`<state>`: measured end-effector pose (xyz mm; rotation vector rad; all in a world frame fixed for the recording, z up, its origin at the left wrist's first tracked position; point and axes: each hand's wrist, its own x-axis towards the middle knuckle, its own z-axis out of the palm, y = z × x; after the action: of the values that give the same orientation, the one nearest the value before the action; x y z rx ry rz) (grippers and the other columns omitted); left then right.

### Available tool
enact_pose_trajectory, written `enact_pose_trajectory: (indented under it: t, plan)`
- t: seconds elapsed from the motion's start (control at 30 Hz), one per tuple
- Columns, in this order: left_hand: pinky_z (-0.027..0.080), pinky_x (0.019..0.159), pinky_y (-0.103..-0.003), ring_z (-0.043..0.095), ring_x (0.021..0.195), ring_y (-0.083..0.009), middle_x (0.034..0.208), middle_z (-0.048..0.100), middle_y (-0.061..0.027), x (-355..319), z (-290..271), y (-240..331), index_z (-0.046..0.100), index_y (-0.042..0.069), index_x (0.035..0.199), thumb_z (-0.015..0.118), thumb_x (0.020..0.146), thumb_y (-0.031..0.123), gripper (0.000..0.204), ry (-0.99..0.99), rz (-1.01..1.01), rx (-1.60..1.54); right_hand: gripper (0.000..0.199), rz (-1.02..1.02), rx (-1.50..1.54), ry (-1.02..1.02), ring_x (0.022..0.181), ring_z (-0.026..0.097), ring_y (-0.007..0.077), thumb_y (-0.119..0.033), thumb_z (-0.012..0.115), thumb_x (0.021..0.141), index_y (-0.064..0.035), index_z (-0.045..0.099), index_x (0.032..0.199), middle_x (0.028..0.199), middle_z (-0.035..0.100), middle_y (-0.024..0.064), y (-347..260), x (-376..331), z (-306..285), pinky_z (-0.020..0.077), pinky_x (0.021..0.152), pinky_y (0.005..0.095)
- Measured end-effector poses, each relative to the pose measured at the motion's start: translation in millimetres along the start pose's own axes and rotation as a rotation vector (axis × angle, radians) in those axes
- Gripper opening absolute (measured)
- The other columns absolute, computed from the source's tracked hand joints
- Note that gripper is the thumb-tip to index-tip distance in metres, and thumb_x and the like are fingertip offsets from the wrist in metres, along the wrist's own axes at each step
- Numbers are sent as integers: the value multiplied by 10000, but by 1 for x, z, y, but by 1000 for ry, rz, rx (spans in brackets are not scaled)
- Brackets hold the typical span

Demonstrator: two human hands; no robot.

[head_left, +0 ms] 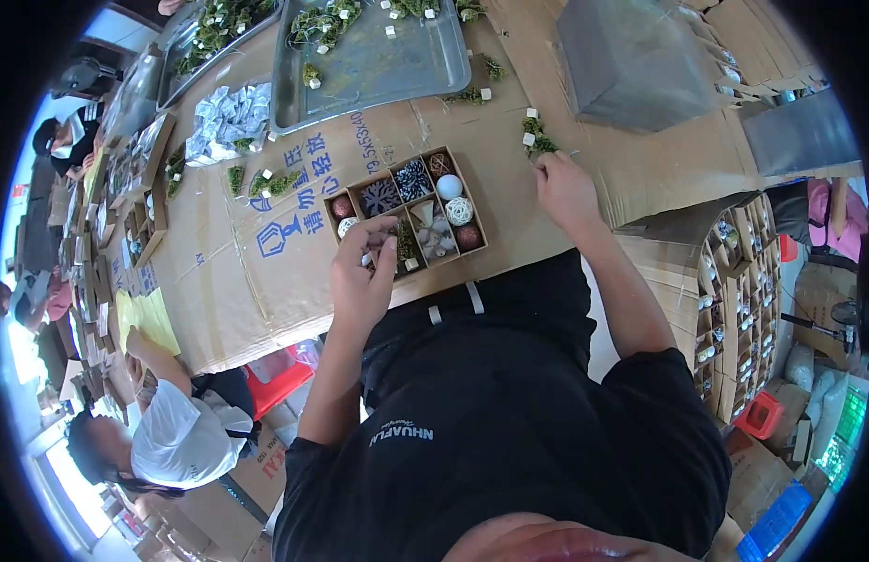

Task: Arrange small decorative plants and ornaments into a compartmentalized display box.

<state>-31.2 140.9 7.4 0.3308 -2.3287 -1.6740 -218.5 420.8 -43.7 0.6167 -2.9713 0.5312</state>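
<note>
A divided cardboard box [483, 217] lies at the table's front edge, with ornaments in its compartments. Among them are a dark snowflake [379, 196], a dark pinecone-like piece [413, 182], a white ball [449, 187], a white woven ball [459, 211] and a red-brown ball [469, 236]. Over the box's left side, my left hand [361, 276] has thumb and forefinger close together at a green mossy sprig [406, 245] in a front compartment; the hand covers part of that side. Beyond the box to the right, my right hand [567, 195] pinches the near end of another green sprig with white tags [537, 139].
A metal tray [369, 94] with green sprigs stands at the back, beside crumpled silvery wrapping [230, 122]. A clear plastic bin [631, 61] is at the far right. Stacked divided boxes [734, 309] stand right of me. A person in white [186, 440] sits at the left.
</note>
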Motion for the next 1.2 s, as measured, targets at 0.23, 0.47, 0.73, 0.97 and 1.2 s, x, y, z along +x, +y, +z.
enact_pose_trajectory:
  t: [0.23,0.47,0.73,0.97,1.2]
  plan:
    - [530,855,-316,655,954,-188,1050,660,-120,18,9,25,646,-22,1149,612,925,-1,227,-31,68,-34,173,68,166,14,798,651,314,-193,627,929,-26,669,918,889,660,163,7,11,-31,516,735,419]
    - [524,870,-305,653,963,-179,1062,666,-119,19,15,31,647,-24,1155,612,932,0,227,-95,105,12,187,498,1617,-179,658,577,167,-194,622,985,-18,685,1001,816,640,56,71,32,-86,417,558,295]
    - [495,913,-282,633,1011,-149,1099,672,-102,14,15,18,624,-37,1191,567,981,14,224,-135,-6,-111,245,299,2153,454,653,508,113,-180,618,998,-55,622,1209,882,626,26,23,16,-89,382,552,250]
    - [476,951,-274,615,1043,-139,1138,657,-98,12,19,9,592,-54,1226,529,1010,14,235,-203,-53,-144,261,45,339,223,734,606,141,-276,696,923,-66,705,1077,974,661,63,18,24,-10,503,662,302]
    - [523,838,-291,664,918,-166,1049,690,-101,8,13,17,649,-8,1151,605,937,8,219,-112,-33,-177,173,173,548,-53,713,626,170,-210,706,894,-47,672,939,794,669,64,-6,26,-27,496,681,323]
